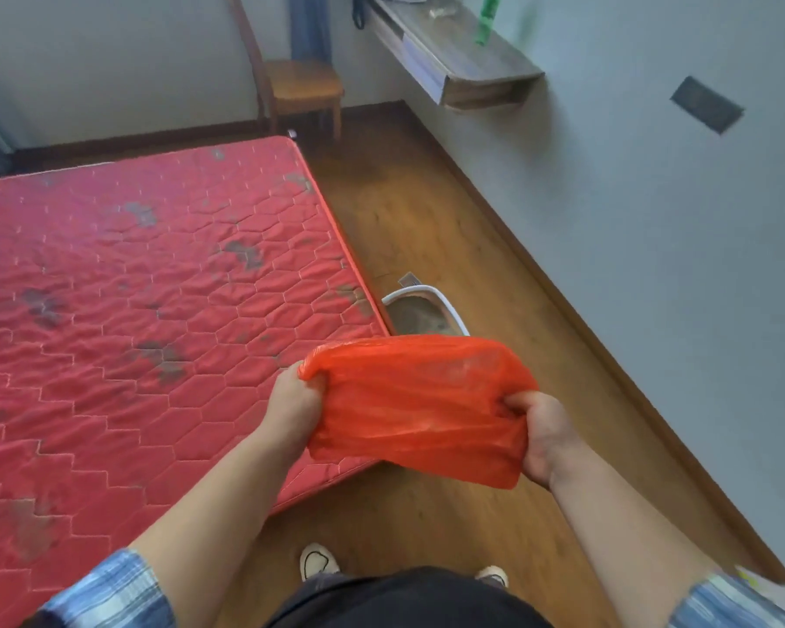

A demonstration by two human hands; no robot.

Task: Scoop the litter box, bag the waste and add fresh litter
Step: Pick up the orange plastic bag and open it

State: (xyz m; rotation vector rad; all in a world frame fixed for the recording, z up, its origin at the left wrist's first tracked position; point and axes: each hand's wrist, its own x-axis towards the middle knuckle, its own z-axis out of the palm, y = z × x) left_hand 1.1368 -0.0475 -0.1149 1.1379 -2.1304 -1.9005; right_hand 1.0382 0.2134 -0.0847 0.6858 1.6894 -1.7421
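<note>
I hold an orange plastic bag [420, 403] stretched flat between both hands at waist height. My left hand [293, 403] grips its left edge in a fist. My right hand [542, 430] is shut on its right edge. Beyond the bag, on the wooden floor beside the mattress corner, sits a white-rimmed litter box [445, 305] with grey litter inside; the bag hides its near half.
A red quilted mattress [146, 310] with dark stains fills the left. A wooden chair [300, 90] stands at the back wall. A wall shelf [463, 61] with a green bottle [488, 15] hangs on the right wall. Wooden floor [449, 219] runs between mattress and wall.
</note>
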